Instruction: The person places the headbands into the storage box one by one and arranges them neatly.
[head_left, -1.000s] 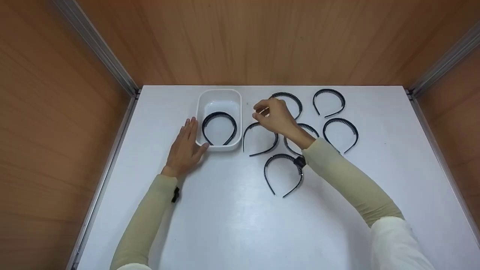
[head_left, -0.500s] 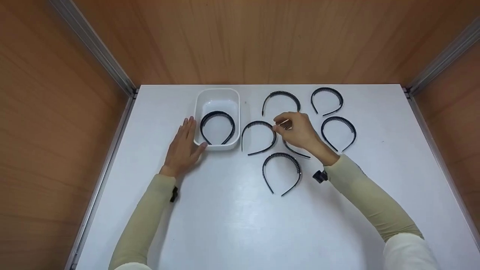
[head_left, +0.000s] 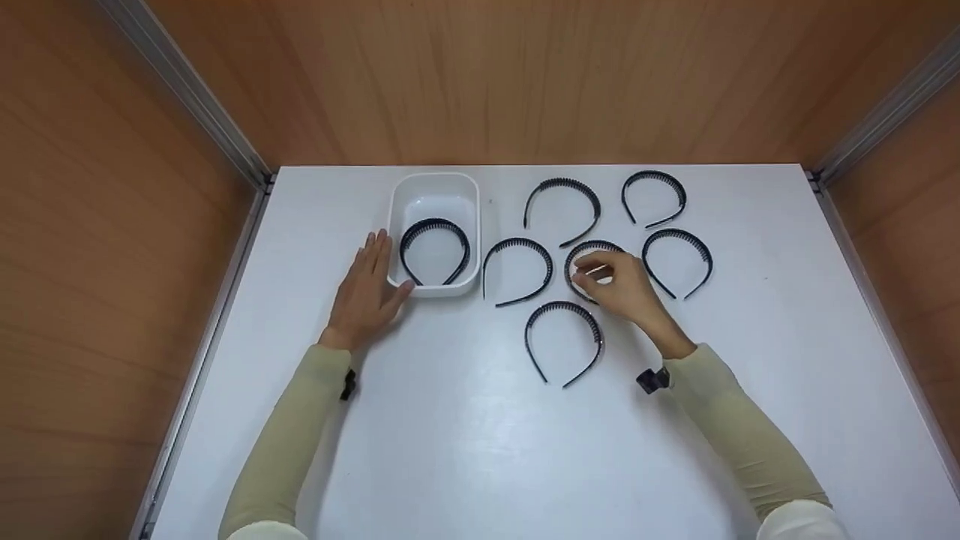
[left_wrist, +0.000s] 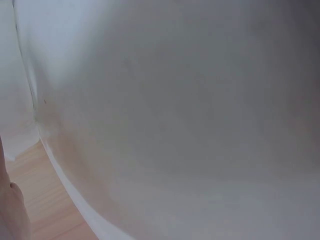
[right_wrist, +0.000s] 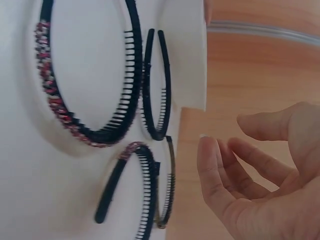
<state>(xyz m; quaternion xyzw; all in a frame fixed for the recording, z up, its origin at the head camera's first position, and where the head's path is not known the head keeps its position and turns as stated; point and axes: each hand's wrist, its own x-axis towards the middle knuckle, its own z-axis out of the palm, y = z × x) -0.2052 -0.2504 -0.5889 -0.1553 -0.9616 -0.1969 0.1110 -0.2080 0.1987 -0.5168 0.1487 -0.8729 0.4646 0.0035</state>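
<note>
My left hand [head_left: 364, 292] lies along the left side of a white plastic bin [head_left: 435, 291], fingers straight and thumb at its front corner. Inside the bin is a black toothed headband [head_left: 435, 223], possibly more than one stacked. My right hand [head_left: 619, 283] hovers over another black headband [head_left: 600, 244] and partly hides it. In the right wrist view, the right hand [right_wrist: 255, 185] has its thumb and bent fingers apart, with nothing between them. Sparkly red and pink trim shows on a nearer headband [right_wrist: 52, 90] there. A blurred white surface fills most of the left wrist view.
Several more black headbands lie around the right hand, including a front one [head_left: 562, 306], a left one [head_left: 517, 241], a back one [head_left: 562, 182] and a right one [head_left: 679, 234]. Wooden panels [head_left: 480, 82] enclose the white table [head_left: 450, 435] at the back and sides.
My right hand has moved right and toward me, from near the back headband to over the middle one. My left hand has stayed against the bin.
</note>
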